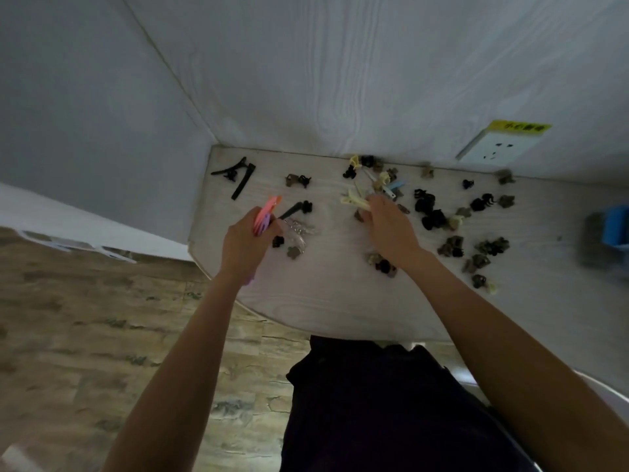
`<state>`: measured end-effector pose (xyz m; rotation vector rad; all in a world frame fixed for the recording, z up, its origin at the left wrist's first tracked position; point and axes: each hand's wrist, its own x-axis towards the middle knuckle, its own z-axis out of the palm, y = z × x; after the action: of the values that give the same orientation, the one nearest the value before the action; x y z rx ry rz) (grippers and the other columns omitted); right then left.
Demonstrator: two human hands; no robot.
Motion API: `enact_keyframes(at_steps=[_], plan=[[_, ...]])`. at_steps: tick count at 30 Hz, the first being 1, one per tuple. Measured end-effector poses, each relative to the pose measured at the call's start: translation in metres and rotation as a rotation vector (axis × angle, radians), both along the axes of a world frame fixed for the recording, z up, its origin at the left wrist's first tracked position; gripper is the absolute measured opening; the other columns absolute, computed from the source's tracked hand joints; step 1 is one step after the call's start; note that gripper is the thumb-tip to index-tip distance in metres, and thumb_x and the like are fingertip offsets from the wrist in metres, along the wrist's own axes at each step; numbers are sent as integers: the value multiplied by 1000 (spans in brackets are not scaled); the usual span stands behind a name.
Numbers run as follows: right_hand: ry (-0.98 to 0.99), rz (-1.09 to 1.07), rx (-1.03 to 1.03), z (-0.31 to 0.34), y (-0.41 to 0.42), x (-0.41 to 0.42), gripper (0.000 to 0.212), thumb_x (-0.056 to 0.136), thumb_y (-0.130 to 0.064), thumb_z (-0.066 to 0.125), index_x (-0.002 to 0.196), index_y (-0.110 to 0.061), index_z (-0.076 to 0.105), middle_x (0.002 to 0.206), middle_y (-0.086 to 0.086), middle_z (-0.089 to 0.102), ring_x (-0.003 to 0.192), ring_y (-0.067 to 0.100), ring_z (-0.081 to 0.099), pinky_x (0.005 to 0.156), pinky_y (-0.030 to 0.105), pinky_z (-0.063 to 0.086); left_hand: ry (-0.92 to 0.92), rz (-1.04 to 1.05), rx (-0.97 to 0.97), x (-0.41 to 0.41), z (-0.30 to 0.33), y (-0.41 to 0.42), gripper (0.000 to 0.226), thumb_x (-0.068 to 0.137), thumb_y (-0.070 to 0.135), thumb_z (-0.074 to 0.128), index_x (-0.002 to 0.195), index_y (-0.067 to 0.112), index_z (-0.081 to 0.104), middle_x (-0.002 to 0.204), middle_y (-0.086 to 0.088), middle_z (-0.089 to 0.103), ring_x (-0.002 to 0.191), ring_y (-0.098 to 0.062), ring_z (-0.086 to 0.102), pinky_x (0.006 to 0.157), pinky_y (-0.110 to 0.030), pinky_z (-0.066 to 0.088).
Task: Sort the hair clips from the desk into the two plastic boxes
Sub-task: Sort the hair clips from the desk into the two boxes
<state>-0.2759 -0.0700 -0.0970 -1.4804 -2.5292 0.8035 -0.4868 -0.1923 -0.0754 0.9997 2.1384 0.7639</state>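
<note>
Left hand (245, 242) grips pink clips (266, 213), frame centre | right hand (391, 226) pinches yellow clip (354, 200) | dark clips (429, 209) scattered on desk (326, 301)

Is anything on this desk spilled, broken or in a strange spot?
Nothing looks broken. Small black and brown claw clips lie scattered loose across the pale wood-grain desk, unsorted. The left hand grips a bunch of pink and purple long clips; the right hand reaches into pale yellow clips. No clear box is plainly visible.
</note>
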Motion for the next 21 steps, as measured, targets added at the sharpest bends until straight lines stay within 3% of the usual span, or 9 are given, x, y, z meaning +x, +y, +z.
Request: enact_keyframes(at_steps=[2,4,7,9,11,12,16,18,21], plan=[[128,-112,-145,6,3,5,27,100,-21,35,118,-3,45,101,18,57,75,25,50,62,29,33,-10,7,39,10,12,9,18,89,32,57,87,15,60,62,-7,55,44,-12,41,45,-20,37],[236,-203,-264,12,5,17,17,100,-24,33,104,-10,43,92,20,62,64,25,49,58,32,35,104,-49,56,26,23,21,18,89,34,56,92,16,59,64,-6,57,44,-9,42,45,-16,36],[343,-343,-339,29,3,54,25,100,-26,33,94,-6,46,82,15,65,71,34,57,61,29,43,274,-188,58,69,43,40,18,89,33,57,102,22,60,62,2,54,51,-14,48,54,-26,37],[502,-473,-425,42,-4,87,27,100,-25,36,85,-9,51,68,2,59,65,25,56,65,22,47,179,-229,108,109,50,50,12,89,29,57,90,18,60,63,1,57,49,-9,47,52,-25,37],[681,-619,-516,56,-17,139,27,99,-24,40,77,-13,51,62,1,54,55,20,53,62,35,48,-57,-244,140,165,51,58,10,90,24,56,87,16,61,66,3,63,44,-3,46,48,-17,38],[724,-663,-520,61,-25,167,26,99,-24,41,79,-12,52,60,2,52,50,18,50,55,34,45,-191,-242,136,192,48,60,7,90,22,56,87,18,60,67,5,64,42,-2,45,46,-17,39],[716,-852,-389,75,-67,300,23,99,-22,41,91,-6,55,60,1,48,38,2,40,40,15,34,-448,-323,91,309,35,61,7,92,19,56,85,22,58,65,1,62,41,-4,45,45,-24,39],[603,-920,-262,73,-81,363,25,98,-25,43,87,-7,57,60,2,49,42,6,44,46,23,37,-509,-376,78,359,33,58,10,92,19,56,82,23,58,66,4,62,42,-5,44,45,-23,40],[327,-986,-62,66,-91,443,30,95,-30,46,81,-7,60,62,7,56,62,28,56,63,38,42,-594,-422,54,427,36,53,10,93,19,53,84,20,57,67,5,62,44,-9,42,44,-22,40]])
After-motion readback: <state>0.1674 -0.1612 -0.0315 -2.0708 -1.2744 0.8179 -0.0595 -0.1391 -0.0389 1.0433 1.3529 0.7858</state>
